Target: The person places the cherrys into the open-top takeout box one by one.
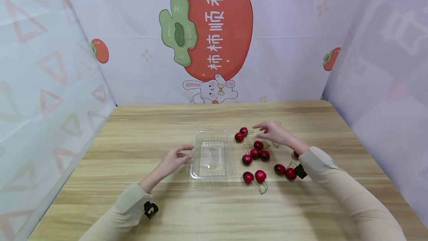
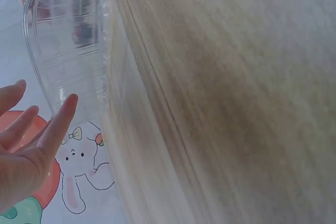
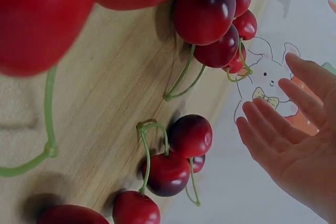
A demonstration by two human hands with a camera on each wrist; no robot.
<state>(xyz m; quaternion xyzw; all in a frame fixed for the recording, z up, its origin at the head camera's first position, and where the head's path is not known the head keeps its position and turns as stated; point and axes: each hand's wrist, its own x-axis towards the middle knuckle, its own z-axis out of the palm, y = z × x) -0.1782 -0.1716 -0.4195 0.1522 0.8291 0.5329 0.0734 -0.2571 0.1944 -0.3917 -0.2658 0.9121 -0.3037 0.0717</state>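
A clear plastic box [image 1: 212,176], without a lid in view, sits on the wooden table. Beside its left wall is my left hand [image 1: 172,162], fingers relaxed and fingertips right at the rim. In the left wrist view, the left hand [image 2: 31,150] has its fingers spread, with nothing between them. My right hand [image 1: 275,134] hovers over the far side of the scattered cherries, partly covering one. Its fingers are extended and hold nothing, as the right hand [image 3: 299,129] in the right wrist view also shows. Nearest its fingertips lies a pair of red cherries [image 1: 239,137] with green stems.
Several more dark red cherries [image 1: 255,154] lie right of the box, some joined by stems. Another pair of cherries [image 1: 260,176] is nearer the front. The right sleeve [image 1: 337,181] passes over the table's right side. A printed cloth [image 1: 284,47] hangs behind the table [image 1: 160,122].
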